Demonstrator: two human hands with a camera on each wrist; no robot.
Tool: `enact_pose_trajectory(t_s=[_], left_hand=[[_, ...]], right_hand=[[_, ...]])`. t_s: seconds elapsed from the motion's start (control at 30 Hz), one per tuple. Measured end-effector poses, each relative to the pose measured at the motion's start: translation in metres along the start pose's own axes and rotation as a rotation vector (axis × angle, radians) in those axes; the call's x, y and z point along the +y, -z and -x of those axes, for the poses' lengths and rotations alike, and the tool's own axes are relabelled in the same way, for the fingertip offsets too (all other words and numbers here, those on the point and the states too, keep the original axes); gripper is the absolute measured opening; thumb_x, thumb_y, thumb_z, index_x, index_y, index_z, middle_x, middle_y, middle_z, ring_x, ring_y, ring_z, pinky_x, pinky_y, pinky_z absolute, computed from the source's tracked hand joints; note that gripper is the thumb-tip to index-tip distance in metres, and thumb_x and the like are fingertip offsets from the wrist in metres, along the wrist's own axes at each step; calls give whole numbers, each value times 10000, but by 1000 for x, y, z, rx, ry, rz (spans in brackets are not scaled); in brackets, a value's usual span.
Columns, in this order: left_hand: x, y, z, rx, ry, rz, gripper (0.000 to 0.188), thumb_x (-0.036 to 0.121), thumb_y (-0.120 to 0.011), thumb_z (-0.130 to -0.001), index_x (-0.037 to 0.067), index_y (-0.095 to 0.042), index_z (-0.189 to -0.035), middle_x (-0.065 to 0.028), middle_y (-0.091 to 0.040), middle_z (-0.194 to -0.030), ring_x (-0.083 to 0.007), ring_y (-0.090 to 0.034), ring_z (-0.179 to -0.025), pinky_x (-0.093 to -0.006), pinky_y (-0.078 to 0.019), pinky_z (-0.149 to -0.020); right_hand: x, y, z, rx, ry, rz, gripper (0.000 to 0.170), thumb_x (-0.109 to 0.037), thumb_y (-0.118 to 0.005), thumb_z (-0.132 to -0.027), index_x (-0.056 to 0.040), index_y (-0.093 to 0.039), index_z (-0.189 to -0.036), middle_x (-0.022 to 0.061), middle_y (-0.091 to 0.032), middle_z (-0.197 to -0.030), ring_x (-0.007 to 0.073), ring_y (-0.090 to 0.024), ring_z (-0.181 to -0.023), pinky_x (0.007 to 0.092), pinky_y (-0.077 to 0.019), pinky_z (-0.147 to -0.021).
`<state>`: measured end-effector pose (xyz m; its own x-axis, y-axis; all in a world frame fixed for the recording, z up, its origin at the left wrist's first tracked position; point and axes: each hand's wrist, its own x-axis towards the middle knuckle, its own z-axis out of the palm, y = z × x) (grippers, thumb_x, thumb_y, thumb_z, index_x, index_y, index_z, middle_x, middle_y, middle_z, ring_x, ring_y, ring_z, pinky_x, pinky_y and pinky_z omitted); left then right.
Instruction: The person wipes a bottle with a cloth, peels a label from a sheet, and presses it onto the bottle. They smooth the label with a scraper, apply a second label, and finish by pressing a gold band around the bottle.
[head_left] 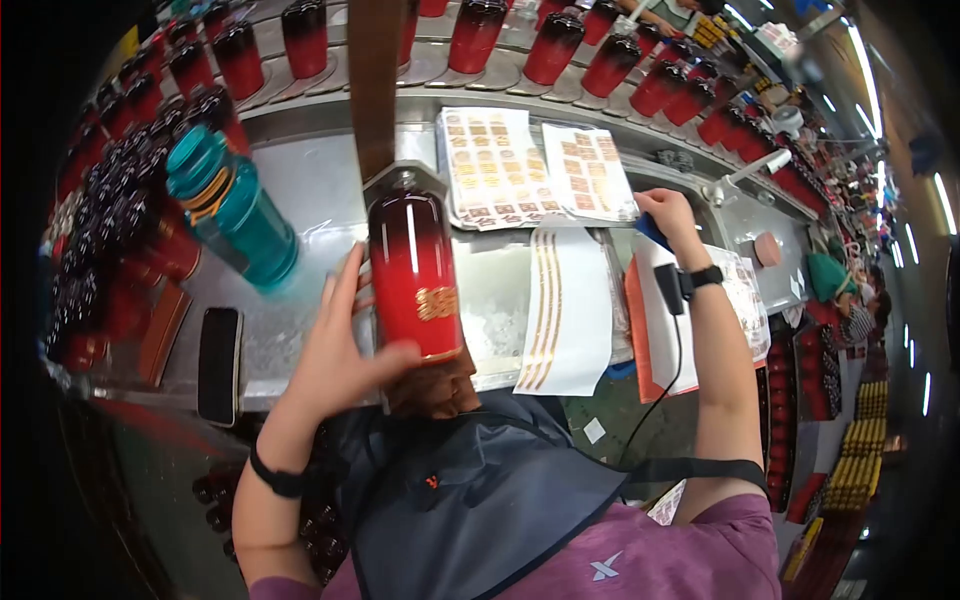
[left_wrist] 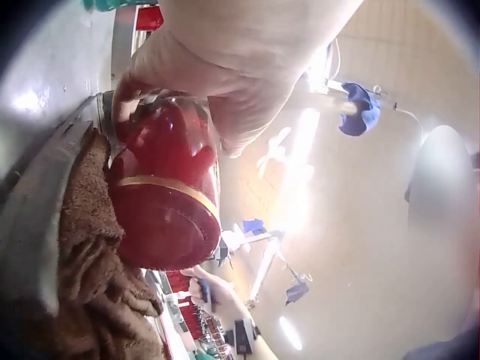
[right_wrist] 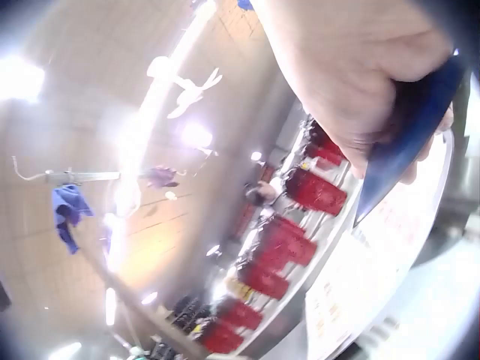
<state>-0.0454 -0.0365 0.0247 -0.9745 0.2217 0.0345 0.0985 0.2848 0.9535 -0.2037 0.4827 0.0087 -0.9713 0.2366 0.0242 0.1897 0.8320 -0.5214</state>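
A glossy glass bottle (head_left: 413,270), dark at the neck and red below with a gold emblem, lies with its base toward the person over a brown cloth (head_left: 437,388). My left hand (head_left: 340,345) holds it from the left, fingers along its side and thumb near the base; the left wrist view shows the fingers and thumb around the bottle (left_wrist: 169,187). Off to the right, my right hand (head_left: 672,215) grips a flat blue scraper (right_wrist: 409,142) at the corner of the sticker sheets (head_left: 590,170). Part of the scraper is hidden inside the fingers.
A white sheet with gold strips (head_left: 570,310) lies right of the bottle. On the left stand a teal water bottle (head_left: 245,215) and a phone (head_left: 219,365). Red bottles (head_left: 478,38) line the conveyor behind. A faucet (head_left: 745,175) is at the right, and a brown post (head_left: 376,90) rises ahead.
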Motion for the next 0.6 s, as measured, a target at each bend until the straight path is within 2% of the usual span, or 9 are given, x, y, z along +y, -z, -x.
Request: enact_pose_trajectory(t_s=[0.03,0.07,0.13,0.2,0.27,0.4,0.43,0.57,0.6], left_hand=[[1,0,7,-51,-163,-205,1178,297,-893,-733,-15,-131,-1575,-238,-416,-1462,-355,-550,-1241,-424,-481,-1023],[-1,-6,11,-59,-165,-199,1178,297,-893,-733,-15,-131,-1575,-238,-416,-1462,-355,-550,-1241,-424,-481,-1023],[-4,-14,14,-14,-239,-391,1279,293,-927,-671,1,-81,-1584,-241,-472,-1377,-401,-520,-1250,-454,-475,-1017],[-5,-19,8,16,-123,-310,1267,283,-927,-676,1,-87,-1582,-255,-481,-1353,-419,-521,-1247,-452,-485,-986],[-7,-22,7,57,-61,-215,1255,235,-952,-628,24,-167,-1583,-207,-495,-1341,-382,-525,-1263,-438,-454,-1046],[5,-16,8,60,-195,-485,1178,290,-924,-655,-24,-225,-1549,-272,-454,-1415,-442,-527,-1205,-473,-474,-991],[6,-14,9,76,-269,-562,1191,311,-925,-652,-30,-218,-1547,-283,-435,-1433,-452,-513,-1223,-474,-464,-1007],[-10,-18,7,196,-343,-588,1301,392,-947,-615,-31,-165,-1565,-256,-447,-1422,-425,-491,-1259,-463,-435,-1035],[-12,-18,8,92,-129,-407,1369,402,-962,-587,-30,-118,-1574,-261,-402,-1468,-413,-461,-1307,-458,-423,-1066]], right_hand=[[-6,-4,-4,47,53,93,380,-398,-762,-818,-24,-765,-888,120,-730,-771,227,-697,-717,353,-528,-702],[-13,-10,-10,39,-1,182,413,-432,-782,-784,-41,-767,-916,142,-739,-824,268,-714,-798,369,-541,-741],[-19,-25,-17,69,-35,388,591,-494,-837,-713,0,-714,-1012,188,-734,-973,315,-714,-903,394,-554,-825],[-25,-33,-17,76,-63,454,663,-501,-872,-667,19,-694,-1039,205,-728,-1026,328,-713,-953,407,-556,-854],[-32,-24,-18,-3,-147,421,690,-471,-895,-631,14,-686,-1075,201,-726,-1060,321,-716,-942,408,-559,-845],[12,-20,-36,-36,-89,285,430,-333,-873,-652,6,-726,-871,173,-734,-844,289,-703,-728,386,-547,-693],[22,-21,-37,-21,-93,127,287,-227,-856,-674,0,-730,-796,58,-678,-699,142,-608,-604,299,-482,-594],[42,-16,-45,-31,-145,-165,145,-140,-789,-776,-11,-728,-802,12,-670,-721,101,-580,-617,271,-460,-594],[51,-16,-51,-1,-100,-181,133,-133,-772,-797,-9,-723,-797,12,-666,-718,96,-576,-617,267,-457,-596]])
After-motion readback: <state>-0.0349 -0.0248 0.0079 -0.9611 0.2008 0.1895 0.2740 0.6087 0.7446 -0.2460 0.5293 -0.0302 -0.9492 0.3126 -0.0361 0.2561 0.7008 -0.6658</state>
